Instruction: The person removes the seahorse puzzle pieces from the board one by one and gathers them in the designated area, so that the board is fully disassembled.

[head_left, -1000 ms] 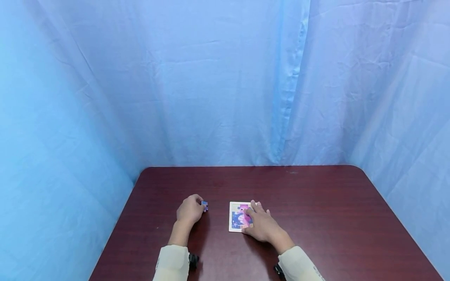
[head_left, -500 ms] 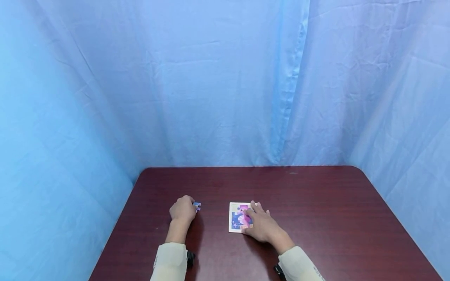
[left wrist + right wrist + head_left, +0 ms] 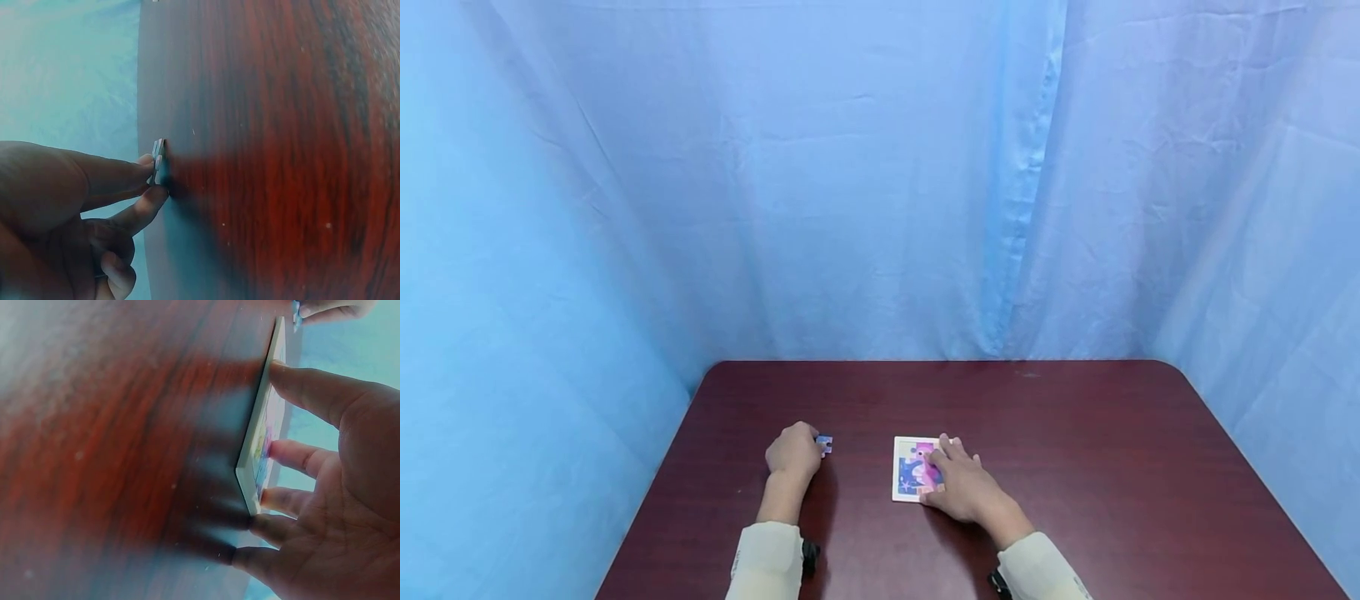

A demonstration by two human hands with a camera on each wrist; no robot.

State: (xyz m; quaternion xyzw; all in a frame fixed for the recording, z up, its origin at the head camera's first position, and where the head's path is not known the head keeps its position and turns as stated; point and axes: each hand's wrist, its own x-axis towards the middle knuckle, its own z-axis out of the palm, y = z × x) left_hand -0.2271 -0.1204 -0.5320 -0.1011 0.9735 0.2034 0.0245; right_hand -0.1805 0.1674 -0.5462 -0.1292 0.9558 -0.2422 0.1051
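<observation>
My left hand (image 3: pixel 793 450) pinches a small blue jigsaw piece (image 3: pixel 826 444) close to the tabletop, left of the puzzle board. In the left wrist view the piece (image 3: pixel 158 161) appears edge-on between thumb and fingers, low over the wood. The square puzzle board (image 3: pixel 907 492) has a pale frame and a pink and blue sea picture, with a plain pale area at its upper left. Spread over its right side, my right hand (image 3: pixel 966 483) covers part of the picture. In the right wrist view its extended fingers touch the board (image 3: pixel 250 450), and two fingertips reach past its edge.
The dark red-brown table (image 3: pixel 1075 458) extends on all sides of the board. Light blue curtains (image 3: pixel 865 183) hang behind the table and along both sides.
Within the last second my left hand has shifted a little to the left with the jigsaw piece, away from the board. The right hand stays on the board. The head view has tilted slightly.
</observation>
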